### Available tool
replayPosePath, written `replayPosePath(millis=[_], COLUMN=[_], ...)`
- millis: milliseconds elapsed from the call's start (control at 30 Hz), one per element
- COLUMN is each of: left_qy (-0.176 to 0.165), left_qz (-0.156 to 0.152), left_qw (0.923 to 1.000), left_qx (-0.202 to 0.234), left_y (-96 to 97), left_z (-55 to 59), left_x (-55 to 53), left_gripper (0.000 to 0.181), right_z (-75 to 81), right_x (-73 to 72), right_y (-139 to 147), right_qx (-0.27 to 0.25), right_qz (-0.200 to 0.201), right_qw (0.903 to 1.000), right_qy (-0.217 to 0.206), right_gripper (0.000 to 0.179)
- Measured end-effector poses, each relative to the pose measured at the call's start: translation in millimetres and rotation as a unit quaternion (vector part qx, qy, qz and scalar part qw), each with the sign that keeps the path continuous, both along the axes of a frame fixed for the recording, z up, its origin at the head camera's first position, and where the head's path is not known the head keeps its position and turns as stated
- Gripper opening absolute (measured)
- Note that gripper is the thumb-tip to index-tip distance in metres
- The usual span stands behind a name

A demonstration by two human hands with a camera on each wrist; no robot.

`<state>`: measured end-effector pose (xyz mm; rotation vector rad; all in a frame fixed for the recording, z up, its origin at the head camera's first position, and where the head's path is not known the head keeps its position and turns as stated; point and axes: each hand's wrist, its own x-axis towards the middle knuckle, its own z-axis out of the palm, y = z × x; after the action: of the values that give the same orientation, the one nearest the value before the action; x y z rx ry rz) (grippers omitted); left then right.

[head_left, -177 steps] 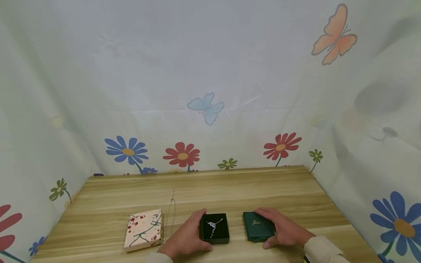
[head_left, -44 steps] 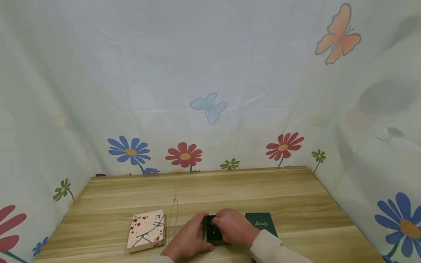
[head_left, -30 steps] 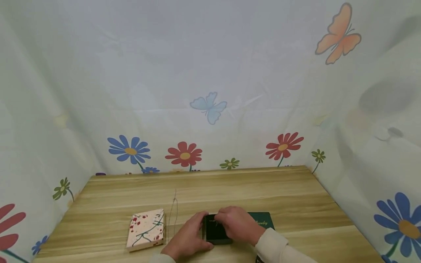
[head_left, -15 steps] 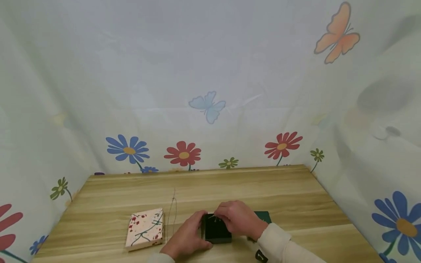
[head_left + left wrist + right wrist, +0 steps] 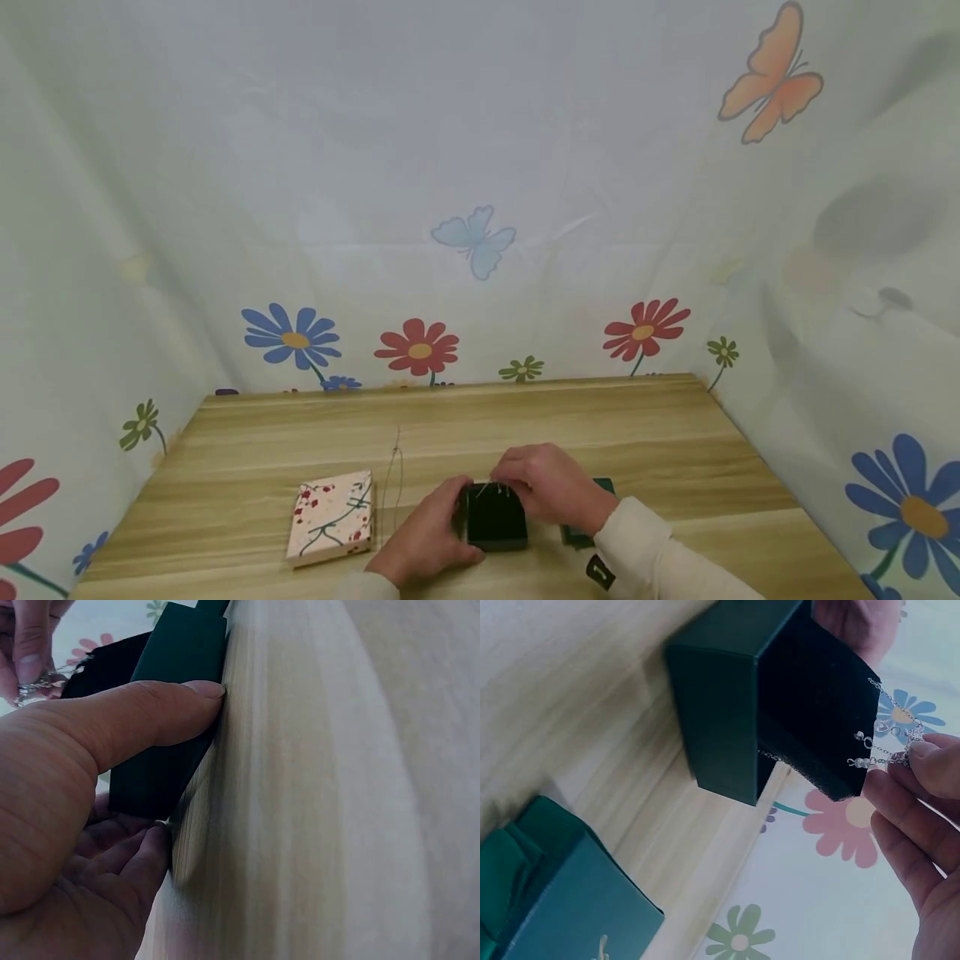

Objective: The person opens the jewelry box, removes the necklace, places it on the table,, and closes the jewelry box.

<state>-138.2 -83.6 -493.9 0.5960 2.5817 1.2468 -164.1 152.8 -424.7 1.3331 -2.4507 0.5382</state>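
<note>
My left hand (image 5: 431, 533) grips the left side of a dark green jewelry box (image 5: 712, 712), thumb along its near wall in the left wrist view. My right hand (image 5: 555, 483) pinches a silver necklace (image 5: 885, 755) with beads or stones between thumb and fingers. The necklace chain runs over the edge of a black insert pad (image 5: 817, 705), which stands tilted partly out of the box. A bit of chain also shows inside the box, under the pad. The green box lid (image 5: 592, 892) lies on the table, partly hidden behind my right wrist in the head view.
On the left lies a cream floral-patterned flat box (image 5: 330, 517), with a thin cord loop (image 5: 395, 475) beside it. A small black tag (image 5: 600, 572) with a white mark shows by my right sleeve. The wood-grain table (image 5: 562, 417) ends at a printed cloth backdrop (image 5: 360, 275).
My right hand has left the lid, reached into the box, and raised the necklace up and away, the pad tilting up with it. My left hand keeps its grip on the box.
</note>
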Motion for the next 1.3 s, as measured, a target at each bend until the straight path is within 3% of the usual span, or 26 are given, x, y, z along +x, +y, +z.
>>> replayPosePath(millis=[533, 933, 1100, 1300], left_qy=[0.014, 0.018, 0.021, 0.046], left_qz=[-0.004, -0.017, -0.016, -0.016], left_qw=[0.9999, 0.9997, 0.9996, 0.9988], left_qx=[0.009, 0.008, 0.007, 0.006], left_y=[-1.2, -1.3, -0.1, 0.5], left_z=[-2.8, -4.6, -4.0, -3.7], left_x=[-2.4, -2.8, -2.1, 1.1], left_gripper=[0.098, 0.1, 0.096, 0.094], right_z=[20.0, 10.1, -1.5, -25.9], right_x=[2.7, 5.2, 5.3, 4.3], right_y=[1.6, 2.4, 2.3, 0.0], right_qx=[0.002, 0.003, 0.0, 0.01], right_qz=[-0.012, -0.009, -0.007, 0.006], right_qw=[0.9998, 0.999, 0.9997, 0.9971], right_qy=[-0.014, -0.044, -0.022, 0.075], right_gripper=[0.016, 0.016, 0.016, 0.013])
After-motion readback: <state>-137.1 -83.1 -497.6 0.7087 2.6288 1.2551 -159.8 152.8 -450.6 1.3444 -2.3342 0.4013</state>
